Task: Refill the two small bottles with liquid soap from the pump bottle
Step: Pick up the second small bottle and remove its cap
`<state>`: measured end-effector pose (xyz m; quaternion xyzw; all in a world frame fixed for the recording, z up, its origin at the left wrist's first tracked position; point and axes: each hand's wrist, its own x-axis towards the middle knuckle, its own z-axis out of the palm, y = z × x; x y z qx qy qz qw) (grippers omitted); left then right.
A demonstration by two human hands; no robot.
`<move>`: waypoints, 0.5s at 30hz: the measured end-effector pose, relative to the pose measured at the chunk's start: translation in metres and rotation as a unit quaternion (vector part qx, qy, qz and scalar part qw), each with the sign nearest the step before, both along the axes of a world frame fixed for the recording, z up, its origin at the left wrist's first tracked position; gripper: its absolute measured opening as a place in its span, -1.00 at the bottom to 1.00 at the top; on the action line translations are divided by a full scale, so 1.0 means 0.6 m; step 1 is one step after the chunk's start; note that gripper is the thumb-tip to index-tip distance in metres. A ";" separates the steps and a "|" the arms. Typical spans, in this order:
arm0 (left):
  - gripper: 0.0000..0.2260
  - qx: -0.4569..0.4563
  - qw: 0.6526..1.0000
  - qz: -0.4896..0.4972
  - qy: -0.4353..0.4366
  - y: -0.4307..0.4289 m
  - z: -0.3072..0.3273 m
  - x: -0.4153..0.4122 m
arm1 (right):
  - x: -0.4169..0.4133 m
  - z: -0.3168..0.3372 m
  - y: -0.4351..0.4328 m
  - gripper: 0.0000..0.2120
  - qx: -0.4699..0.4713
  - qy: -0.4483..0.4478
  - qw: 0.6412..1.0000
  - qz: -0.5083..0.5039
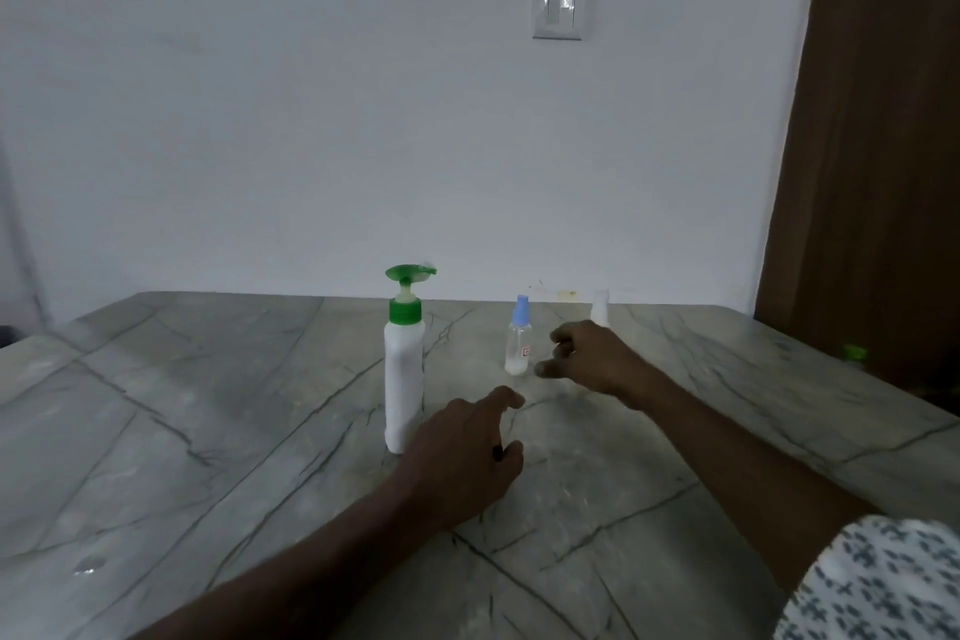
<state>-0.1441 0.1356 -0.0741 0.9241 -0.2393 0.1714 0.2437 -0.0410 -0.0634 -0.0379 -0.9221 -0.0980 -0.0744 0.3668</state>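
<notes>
We are hovering our right hand, fingers loosely curled and empty, at 3 o'clock of the blue-capped bottle, apparently to grasp it, while our left hand, fingers relaxed, is hovering at 4 o'clock of the pump bottle.

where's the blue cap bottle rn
In the head view, the blue-capped bottle stands on the table between the pump bottle to its left and the right hand.
</notes>
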 end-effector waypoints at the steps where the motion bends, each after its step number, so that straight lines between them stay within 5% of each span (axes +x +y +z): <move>1: -0.63 0.002 1.000 0.002 -0.004 0.000 0.000 0.001 | 0.010 -0.008 0.015 -0.70 -0.006 0.001 1.000 0.001; 8: -0.76 0.020 0.999 0.002 -0.034 -0.001 -0.004 0.005 | 0.075 -0.030 0.061 -0.53 0.063 -0.047 0.997 -0.021; 15: -0.72 -0.066 0.994 0.049 -0.076 -0.005 -0.001 0.011 | 0.050 -0.017 0.063 -0.82 0.124 -0.080 0.989 0.001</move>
